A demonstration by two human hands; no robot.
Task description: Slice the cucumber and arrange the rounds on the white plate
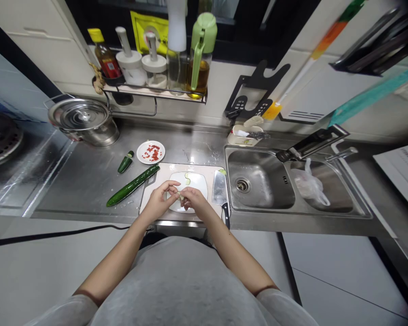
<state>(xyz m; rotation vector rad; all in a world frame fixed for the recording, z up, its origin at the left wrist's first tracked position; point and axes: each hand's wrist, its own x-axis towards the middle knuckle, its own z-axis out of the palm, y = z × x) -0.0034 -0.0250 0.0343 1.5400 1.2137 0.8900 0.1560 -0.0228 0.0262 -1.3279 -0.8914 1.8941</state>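
Note:
Over a white square plate (pixel 200 180), my left hand (pixel 160 200) and my right hand (pixel 194 202) meet, fingertips pinched together on a small pale cucumber slice (pixel 180 196). Fingers partly cover the slice. Beyond the hands, thin cucumber slices (pixel 187 178) lie on the plate in a small curve. Under the plate is a pale cutting board (pixel 166 167). A kitchen knife (pixel 219 188) rests on the board's right side, its black handle toward me. One green cucumber bit (pixel 222 172) sits by the blade's tip. To the left lies a long cucumber (pixel 132 185), its far end on the board.
Behind the long cucumber are a short cucumber piece (pixel 124 164) and a small plate (pixel 139 153) with red bits. A lidded steel pot (pixel 100 134) stands back left. Right of the board is a double sink (pixel 261 181) holding a plastic bag (pixel 311 184). Bottles line a wall rack (pixel 163 93).

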